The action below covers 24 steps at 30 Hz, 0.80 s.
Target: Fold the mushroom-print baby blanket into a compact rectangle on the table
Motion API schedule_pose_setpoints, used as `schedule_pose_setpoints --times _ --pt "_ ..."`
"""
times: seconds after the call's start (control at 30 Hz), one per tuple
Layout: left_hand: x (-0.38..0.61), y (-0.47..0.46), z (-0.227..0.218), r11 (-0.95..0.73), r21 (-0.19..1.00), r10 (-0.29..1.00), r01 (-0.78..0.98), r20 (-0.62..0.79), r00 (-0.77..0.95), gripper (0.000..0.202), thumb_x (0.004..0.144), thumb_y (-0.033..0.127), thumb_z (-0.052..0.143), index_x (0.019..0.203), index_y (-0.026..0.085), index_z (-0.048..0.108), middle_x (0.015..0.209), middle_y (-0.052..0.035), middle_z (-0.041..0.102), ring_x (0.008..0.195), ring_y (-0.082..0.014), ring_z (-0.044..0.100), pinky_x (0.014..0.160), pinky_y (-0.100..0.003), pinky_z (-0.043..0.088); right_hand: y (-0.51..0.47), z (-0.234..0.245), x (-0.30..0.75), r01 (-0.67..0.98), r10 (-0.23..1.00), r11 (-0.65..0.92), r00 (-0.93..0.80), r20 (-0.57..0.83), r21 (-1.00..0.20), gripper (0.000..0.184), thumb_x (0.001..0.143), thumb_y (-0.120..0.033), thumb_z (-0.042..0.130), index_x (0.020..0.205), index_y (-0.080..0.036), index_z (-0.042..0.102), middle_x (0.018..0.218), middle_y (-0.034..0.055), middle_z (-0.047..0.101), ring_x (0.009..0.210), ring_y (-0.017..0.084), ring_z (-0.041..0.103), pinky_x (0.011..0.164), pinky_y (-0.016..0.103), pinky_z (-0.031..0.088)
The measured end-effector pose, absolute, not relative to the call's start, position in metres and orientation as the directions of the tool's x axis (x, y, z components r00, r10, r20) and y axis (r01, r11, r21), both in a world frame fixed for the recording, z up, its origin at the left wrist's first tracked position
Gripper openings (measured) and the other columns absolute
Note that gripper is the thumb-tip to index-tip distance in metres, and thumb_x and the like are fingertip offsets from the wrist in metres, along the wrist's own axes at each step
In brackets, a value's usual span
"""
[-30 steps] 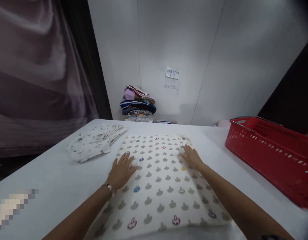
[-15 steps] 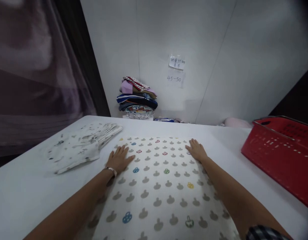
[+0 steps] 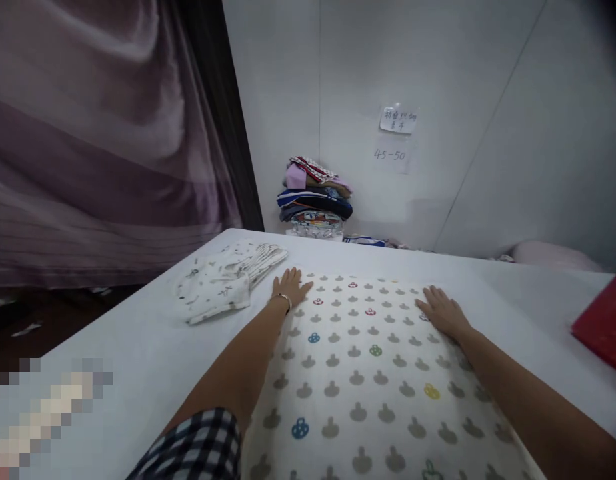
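Note:
A white cloth (image 3: 355,360) printed with grey mushrooms, a few of them coloured, lies spread in front of me; its near end runs out of view. My left hand (image 3: 291,289) rests flat on its far left corner, fingers spread. On the far right edge lies my right hand (image 3: 444,312), palm down with fingers apart. Neither hand grips anything. Left of my left hand, a folded white garment or cloth (image 3: 215,283) with small dark prints lies apart from the mushroom cloth.
The white table (image 3: 113,373) carries both cloths. A stack of folded fabrics (image 3: 315,193) stands behind its far edge, against the wall. A red basket (image 3: 605,320) is at the right. A purple curtain (image 3: 88,133) hangs at the left. Paper signs (image 3: 398,121) are on the wall.
The view has turned left, so things sit further right and less of the red basket shows. My left hand has slid forward to the cloth's far left corner; my right hand stays near the far right edge.

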<state>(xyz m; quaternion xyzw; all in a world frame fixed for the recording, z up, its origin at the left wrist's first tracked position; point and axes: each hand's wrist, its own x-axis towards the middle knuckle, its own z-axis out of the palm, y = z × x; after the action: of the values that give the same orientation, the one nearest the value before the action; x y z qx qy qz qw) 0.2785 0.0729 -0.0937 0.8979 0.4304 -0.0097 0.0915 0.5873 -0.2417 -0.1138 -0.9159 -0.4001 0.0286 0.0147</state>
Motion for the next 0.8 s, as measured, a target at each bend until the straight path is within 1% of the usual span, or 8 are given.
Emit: schedule_pose_setpoints --times 0.07,0.17,0.23,0.3,0.37,0.47,0.57,0.8 --pt "0.278 0.072 -0.092 -0.615 0.170 0.768 0.770 -0.096 0.634 0.072 0.084 0.062 0.021 0.143 0.020 0.021 0.151 -0.0059 0.008 0.138 -0.0262 0.005 0.108 -0.052 0.010 -0.236 -0.106 0.584 0.739 0.740 -0.672 0.672 -0.017 -0.046 0.058 0.090 -0.049 0.023 0.137 -0.016 0.032 0.148 0.0110 0.022 0.135 0.027 0.016 0.105 0.052 0.019" --pt "0.281 0.073 -0.086 -0.616 0.181 0.774 0.766 -0.039 0.632 0.064 0.088 0.056 0.020 0.140 0.019 0.028 0.150 -0.0073 0.018 0.136 -0.0298 0.012 0.106 -0.053 0.013 -0.225 -0.092 0.578 0.778 0.769 -0.626 0.627 0.125 -0.053 0.049 0.092 -0.038 0.023 0.132 -0.015 0.041 0.146 0.0108 0.028 0.135 0.026 0.017 0.106 0.049 0.017" --pt "0.284 0.076 -0.081 -0.636 0.172 0.766 0.753 0.023 0.642 0.055 0.092 0.048 0.021 0.137 0.019 0.034 0.147 -0.0065 0.026 0.135 -0.0310 0.015 0.105 -0.053 0.013 -0.215 -0.084 0.576 0.797 0.780 -0.598 0.604 0.164 -0.091 0.043 0.093 -0.028 0.024 0.125 -0.015 0.049 0.138 0.0107 0.041 0.130 0.025 0.029 0.105 0.044 0.022" --pt "0.289 0.080 -0.077 -0.681 0.146 0.730 0.717 0.066 0.680 0.046 0.092 0.040 0.026 0.132 0.022 0.041 0.144 -0.0042 0.034 0.134 -0.0282 0.018 0.106 -0.052 0.011 -0.206 -0.079 0.577 0.800 0.787 -0.587 0.600 0.142 -0.122 0.040 0.091 -0.023 0.028 0.119 -0.015 0.055 0.126 0.0103 0.054 0.119 0.023 0.045 0.100 0.038 0.030" --pt "0.294 0.084 -0.074 -0.729 0.108 0.684 0.676 0.083 0.724 0.038 0.091 0.033 0.031 0.125 0.027 0.048 0.136 -0.0025 0.045 0.132 -0.0240 0.024 0.106 -0.049 0.013 -0.197 -0.077 0.581 0.796 0.789 -0.593 0.604 0.115 -0.121 0.039 0.088 -0.019 0.033 0.117 -0.014 0.057 0.118 0.0103 0.059 0.108 0.023 0.052 0.095 0.034 0.036" --pt "0.302 0.087 -0.073 -0.753 0.067 0.658 0.655 0.111 0.745 0.031 0.089 0.030 0.037 0.112 0.028 0.058 0.120 -0.0049 0.057 0.121 -0.0219 0.038 0.102 -0.043 0.023 -0.187 -0.079 0.591 0.783 0.776 -0.615 0.622 0.109 -0.092 0.036 0.084 -0.017 0.039 0.113 -0.014 0.061 0.113 0.0117 0.061 0.104 0.024 0.054 0.088 0.032 0.039" --pt "0.308 0.088 -0.074 -0.718 0.103 0.695 0.688 0.147 0.704 0.026 0.086 0.033 0.044 0.101 0.024 0.063 0.109 -0.0073 0.060 0.111 -0.0227 0.045 0.093 -0.036 0.033 -0.181 -0.082 0.598 0.763 0.755 -0.641 0.646 0.113 -0.075 0.030 0.084 -0.020 0.044 0.105 -0.016 0.065 0.108 0.0116 0.062 0.100 0.024 0.054 0.083 0.031 0.039" --pt "0.314 0.094 -0.081 -0.623 0.230 0.782 0.748 0.177 0.597 0.018 0.083 0.029 0.045 0.091 0.020 0.059 0.097 -0.0060 0.064 0.096 -0.0212 0.055 0.084 -0.034 0.038 -0.177 -0.091 0.595 0.713 0.686 -0.696 0.695 0.213 -0.085 0.026 0.087 -0.021 0.041 0.100 -0.016 0.063 0.104 0.0105 0.061 0.099 0.022 0.051 0.083 0.032 0.035"
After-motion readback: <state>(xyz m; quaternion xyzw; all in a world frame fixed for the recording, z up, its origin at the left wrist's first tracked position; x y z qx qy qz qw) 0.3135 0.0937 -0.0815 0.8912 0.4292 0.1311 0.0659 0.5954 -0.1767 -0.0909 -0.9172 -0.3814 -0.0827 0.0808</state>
